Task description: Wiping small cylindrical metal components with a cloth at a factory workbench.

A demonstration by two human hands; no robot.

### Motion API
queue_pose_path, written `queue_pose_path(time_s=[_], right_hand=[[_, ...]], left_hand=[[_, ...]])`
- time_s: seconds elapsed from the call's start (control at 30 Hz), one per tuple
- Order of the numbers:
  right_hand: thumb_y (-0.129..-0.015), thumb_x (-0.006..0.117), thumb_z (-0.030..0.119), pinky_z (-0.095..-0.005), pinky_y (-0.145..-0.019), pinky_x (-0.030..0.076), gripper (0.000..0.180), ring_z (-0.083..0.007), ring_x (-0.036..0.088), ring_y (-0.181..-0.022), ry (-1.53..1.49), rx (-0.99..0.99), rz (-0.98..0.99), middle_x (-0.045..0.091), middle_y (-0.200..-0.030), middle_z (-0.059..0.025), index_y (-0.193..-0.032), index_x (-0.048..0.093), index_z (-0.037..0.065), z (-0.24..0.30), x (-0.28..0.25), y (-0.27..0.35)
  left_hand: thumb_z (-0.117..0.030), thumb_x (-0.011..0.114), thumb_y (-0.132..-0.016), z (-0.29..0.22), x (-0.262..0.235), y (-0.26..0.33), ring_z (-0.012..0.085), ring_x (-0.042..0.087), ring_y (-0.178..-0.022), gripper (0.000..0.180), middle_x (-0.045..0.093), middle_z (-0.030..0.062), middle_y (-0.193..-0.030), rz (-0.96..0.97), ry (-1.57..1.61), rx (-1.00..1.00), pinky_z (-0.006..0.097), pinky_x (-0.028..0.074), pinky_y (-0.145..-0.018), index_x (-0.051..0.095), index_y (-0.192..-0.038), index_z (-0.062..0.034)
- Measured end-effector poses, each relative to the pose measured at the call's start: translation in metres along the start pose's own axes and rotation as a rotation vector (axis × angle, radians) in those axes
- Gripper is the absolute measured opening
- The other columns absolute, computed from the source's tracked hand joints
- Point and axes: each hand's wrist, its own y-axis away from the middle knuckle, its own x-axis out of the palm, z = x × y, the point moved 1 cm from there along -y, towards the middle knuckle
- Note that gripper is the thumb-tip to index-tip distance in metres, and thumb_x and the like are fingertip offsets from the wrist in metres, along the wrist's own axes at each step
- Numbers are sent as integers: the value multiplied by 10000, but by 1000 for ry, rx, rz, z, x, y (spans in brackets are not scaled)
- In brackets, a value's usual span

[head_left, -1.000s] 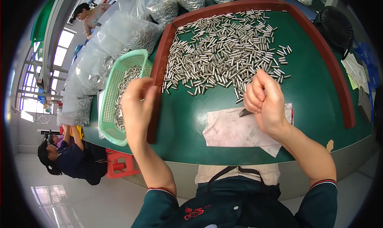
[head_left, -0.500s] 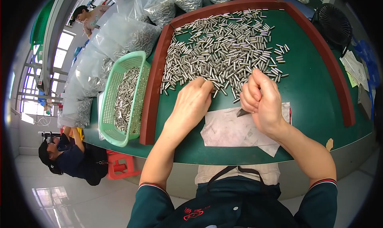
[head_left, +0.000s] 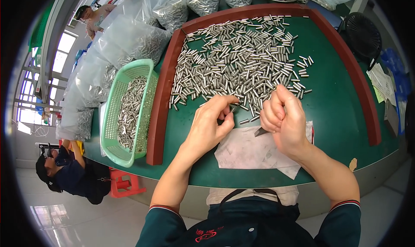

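Observation:
A broad layer of short silvery metal pins (head_left: 237, 59) covers the green tabletop before me. My left hand (head_left: 209, 126) is at the near edge of the layer, its thumb and bent fingers around one small pin (head_left: 233, 110). Beside it, my right hand (head_left: 283, 124) is closed in a fist round a dark, flat-ended piece (head_left: 260, 131), most of which the fingers hide. Its kind I cannot make out. Under the right hand lies a stained pinkish-white cloth (head_left: 246, 149).
A red-brown raised border (head_left: 162, 130) frames the work area. Left of it stands a green plastic basket (head_left: 110, 134) of pins. Clear bags (head_left: 138, 39) full of pins line the back and left. A black fan (head_left: 361, 33) stands at right. Two people are at the left.
My left hand has turned, so thumb and fingers now show with a pin between them. My right hand keeps its grip nearly in place. The whole view has shifted slightly.

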Motion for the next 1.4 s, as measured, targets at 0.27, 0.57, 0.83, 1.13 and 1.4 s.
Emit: queue_pose_path(time_s=[0.27, 0.57, 0.83, 1.13, 1.4], right_hand=[[-897, 312, 248, -223, -343, 152, 410, -65, 174, -359, 1, -12, 7, 255, -410, 18, -512, 280, 110, 0, 2, -1], [-897, 314, 253, -226, -350, 153, 410, -63, 166, -364, 3, -1, 5, 251, -412, 19, -515, 279, 109, 1, 0, -2], [-898, 321, 262, -225, -353, 153, 408, -62, 164, -364, -6, 7, 9, 251, -417, 20, -522, 281, 108, 1, 0, 0], [-895, 327, 272, -225, -356, 153, 408, -62, 162, -366, -4, 13, -3, 250, -419, 21, -524, 280, 111, 1, 0, -1], [-897, 323, 274, -225, -355, 158, 408, -64, 168, -366, 7, 5, 4, 248, -422, 20, -526, 277, 111, 1, 0, -1]], left_hand=[[-8, 594, -746, 17, -1, 2, 34, 481, -631, 112, 524, -5, -724, 109, 595, -347, 159, 410, -579, 510, -819, -3], [-14, 531, -798, 14, -2, -2, 131, 580, -679, 134, 599, 102, -779, 128, 928, -566, 232, 491, -636, 525, -918, 43], [-87, 476, -851, 19, -1, 0, 128, 578, -692, 184, 594, 97, -801, 185, 862, -499, 230, 483, -654, 525, -976, 40], [-93, 450, -864, 17, -1, -2, 129, 574, -674, 190, 590, 99, -785, 190, 868, -502, 229, 487, -634, 522, -964, 51], [-128, 449, -866, 24, -7, -4, 138, 583, -683, 191, 595, 107, -801, 189, 1078, -610, 243, 495, -647, 510, -960, 27]])
